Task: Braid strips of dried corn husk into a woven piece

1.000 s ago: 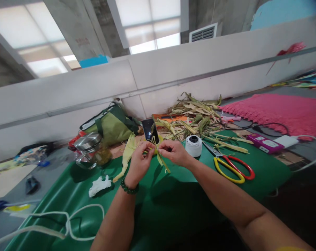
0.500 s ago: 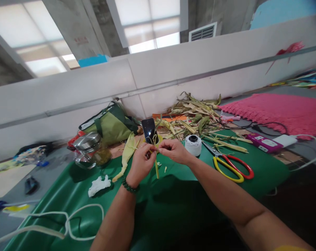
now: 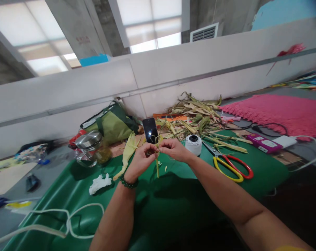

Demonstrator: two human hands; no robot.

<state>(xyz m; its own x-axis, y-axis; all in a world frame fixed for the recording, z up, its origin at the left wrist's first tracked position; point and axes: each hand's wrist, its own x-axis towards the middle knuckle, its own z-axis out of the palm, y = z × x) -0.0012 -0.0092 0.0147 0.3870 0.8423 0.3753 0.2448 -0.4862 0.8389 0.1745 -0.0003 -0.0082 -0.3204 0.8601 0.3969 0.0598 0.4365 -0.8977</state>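
Observation:
My left hand (image 3: 141, 161) and my right hand (image 3: 174, 150) meet above the green mat (image 3: 179, 195), both pinched on a thin yellow-green husk strip (image 3: 157, 166) that hangs down between them. A bead bracelet (image 3: 127, 183) circles my left wrist. A black phone (image 3: 150, 130) stands just behind my fingers. To the right of my right hand sits a white thread spool (image 3: 193, 144), and beyond it lie red-and-yellow scissors (image 3: 230, 166).
A heap of corn husks (image 3: 197, 116) lies at the back, one loose husk (image 3: 128, 151) at left. A green bag (image 3: 111, 122), a glass jar (image 3: 91, 148), crumpled tissue (image 3: 99, 183), white cable (image 3: 69, 223), pink cloth (image 3: 278, 111) and a purple device (image 3: 264, 143) surround the mat.
A wider piece of husk that hung from my fingers is gone; only a thin strip remains and small scraps lie on the mat. My hands have stayed in place.

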